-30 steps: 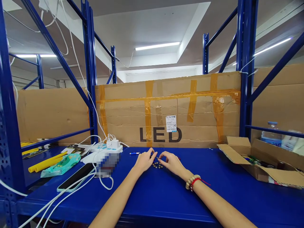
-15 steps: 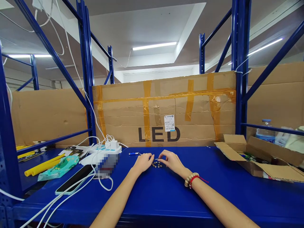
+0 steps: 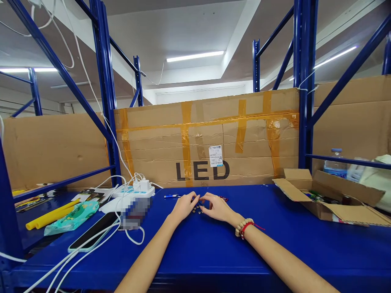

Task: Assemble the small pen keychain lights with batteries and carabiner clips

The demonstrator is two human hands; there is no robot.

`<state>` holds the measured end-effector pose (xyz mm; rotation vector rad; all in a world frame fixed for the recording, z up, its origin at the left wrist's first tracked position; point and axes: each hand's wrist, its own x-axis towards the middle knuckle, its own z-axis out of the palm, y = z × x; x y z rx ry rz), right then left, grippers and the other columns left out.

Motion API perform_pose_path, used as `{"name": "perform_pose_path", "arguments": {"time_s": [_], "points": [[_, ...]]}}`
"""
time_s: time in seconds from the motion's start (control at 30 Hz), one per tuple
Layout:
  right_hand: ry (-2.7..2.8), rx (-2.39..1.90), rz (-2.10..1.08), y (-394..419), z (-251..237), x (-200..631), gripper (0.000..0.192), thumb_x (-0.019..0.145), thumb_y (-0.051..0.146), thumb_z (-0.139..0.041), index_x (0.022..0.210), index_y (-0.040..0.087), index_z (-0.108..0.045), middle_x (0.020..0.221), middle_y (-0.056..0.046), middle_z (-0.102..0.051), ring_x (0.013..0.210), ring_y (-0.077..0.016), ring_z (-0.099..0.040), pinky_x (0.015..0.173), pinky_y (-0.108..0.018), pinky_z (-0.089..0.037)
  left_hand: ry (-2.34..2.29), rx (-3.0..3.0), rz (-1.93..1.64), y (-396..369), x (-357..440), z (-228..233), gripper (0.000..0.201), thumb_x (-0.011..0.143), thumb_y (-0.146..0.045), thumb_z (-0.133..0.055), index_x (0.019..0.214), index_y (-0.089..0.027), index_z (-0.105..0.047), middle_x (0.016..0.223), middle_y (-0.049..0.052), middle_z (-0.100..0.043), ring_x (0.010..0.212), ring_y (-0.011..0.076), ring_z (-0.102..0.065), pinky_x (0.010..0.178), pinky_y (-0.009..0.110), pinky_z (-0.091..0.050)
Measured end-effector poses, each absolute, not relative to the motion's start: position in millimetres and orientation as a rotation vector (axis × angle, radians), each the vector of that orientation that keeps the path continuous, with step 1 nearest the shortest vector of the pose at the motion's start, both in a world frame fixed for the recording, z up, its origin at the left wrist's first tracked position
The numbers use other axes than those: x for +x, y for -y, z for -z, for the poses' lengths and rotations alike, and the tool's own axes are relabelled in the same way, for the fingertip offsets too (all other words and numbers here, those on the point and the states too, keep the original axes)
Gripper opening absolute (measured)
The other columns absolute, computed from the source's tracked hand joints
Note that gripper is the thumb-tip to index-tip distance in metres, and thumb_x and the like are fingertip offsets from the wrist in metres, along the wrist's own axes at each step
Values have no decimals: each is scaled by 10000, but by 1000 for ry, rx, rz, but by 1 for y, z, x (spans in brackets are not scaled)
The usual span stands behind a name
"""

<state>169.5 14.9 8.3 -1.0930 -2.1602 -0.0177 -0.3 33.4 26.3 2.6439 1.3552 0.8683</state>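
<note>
Over the blue tabletop (image 3: pixel 244 244), my left hand (image 3: pixel 184 206) and my right hand (image 3: pixel 219 206) face each other, fingertips nearly touching. Both are closed in a pinch; whatever lies between the fingers is too small to make out. Several small round metallic pieces (image 3: pixel 196 211) lie on the table beneath the fingertips, partly hidden by them. A blue pen-like tool (image 3: pixel 171 196) rests just left of my left hand. Behind my right hand pokes out the end of a dark red slim object (image 3: pixel 224 199). A bead bracelet (image 3: pixel 241 228) and a red cord are on my right wrist.
To the left are a power strip (image 3: pixel 134 189) with white cables, a phone (image 3: pixel 93 232), a green plastic packet (image 3: pixel 73 217) and yellow tubes (image 3: pixel 51 213). An open cardboard box (image 3: pixel 324 209) stands right. A cardboard panel (image 3: pixel 165 146) closes off the back between blue posts.
The view has shifted slightly. My fingertips have drawn a little closer together and cover more of the small round pieces. The dark red object now shows behind my right hand.
</note>
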Motion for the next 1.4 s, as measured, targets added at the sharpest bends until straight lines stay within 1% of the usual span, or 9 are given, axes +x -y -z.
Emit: {"name": "perform_pose_path", "arguments": {"time_s": [0.17, 0.3, 0.4, 0.53, 0.8, 0.93, 1.1, 1.27, 1.4], "points": [[2190, -1074, 23, -16, -8, 169, 185, 818, 283, -522, 941, 190, -625, 897, -28, -610, 651, -128, -563, 598, -233, -425, -1327, 2639, -927, -34, 2, -26, 309, 945, -328, -283, 805, -204, -529, 756, 1, -643, 692, 157, -604, 615, 219, -392], [2194, -1068, 11, -17, -10, 171, 205, 859, 284, -485, 960, 188, -636, 887, -43, -634, 737, -161, -588, 645, -252, -433, -1359, 2654, -917, -34, 2, -26, 309, 952, -326, -269, 803, -209, -514, 753, 3, -639, 680, 159, -603, 607, 223, -382], [2203, -1055, -13, -18, -11, 172, 240, 871, 335, -487, 991, 193, -638, 923, -44, -663, 770, -174, -607, 681, -262, -442, -1396, 2674, -870, -35, 1, -26, 291, 952, -320, -285, 809, -210, -514, 762, 11, -644, 698, 170, -614, 607, 226, -379], [2213, -1043, -33, -18, -11, 171, 287, 865, 415, -492, 968, 199, -651, 930, -41, -682, 811, -189, -618, 713, -271, -449, -1445, 2699, -796, -36, 0, -24, 266, 950, -310, -307, 828, -211, -522, 788, 24, -658, 735, 186, -630, 616, 230, -385], [2209, -1053, 5, -18, -11, 171, 325, 915, 393, -401, 958, 208, -664, 875, -48, -658, 785, -180, -606, 707, -273, -440, -1532, 2717, -732, -35, -2, -25, 263, 945, -313, -319, 866, -203, -545, 846, 45, -680, 811, 208, -643, 634, 247, -407], [2216, -1056, 22, -17, -12, 171, 326, 920, 385, -392, 962, 220, -670, 853, -42, -640, 767, -174, -599, 700, -273, -438, -1533, 2732, -714, -35, -1, -24, 288, 940, -302, -325, 824, -197, -568, 862, 51, -684, 827, 209, -643, 645, 252, -414], [2209, -1067, 33, -16, -12, 170, 327, 915, 397, -393, 981, 238, -671, 832, -36, -612, 743, -169, -590, 681, -276, -439, -1565, 2729, -736, -35, -1, -24, 308, 935, -318, -330, 792, -194, -574, 810, 46, -688, 778, 201, -649, 615, 245, -409], [2205, -1043, 36, -15, -12, 171, 304, 920, 366, -396, 1071, 269, -641, 870, -28, -595, 765, -160, -585, 708, -273, -443, -1594, 2714, -826, -33, -1, -24, 274, 923, -316, -359, 811, -203, -582, 778, 29, -692, 729, 188, -649, 577, 231, -392], [2197, -1039, 79, -17, -10, 171, 314, 926, 377, -377, 1111, 307, -621, 849, -16, -577, 715, -149, -582, 665, -261, -445, -1609, 2706, -919, -30, -1, -27, 251, 904, -330, -405, 804, -203, -597, 721, 22, -689, 682, 188, -647, 563, 232, -380]]}}
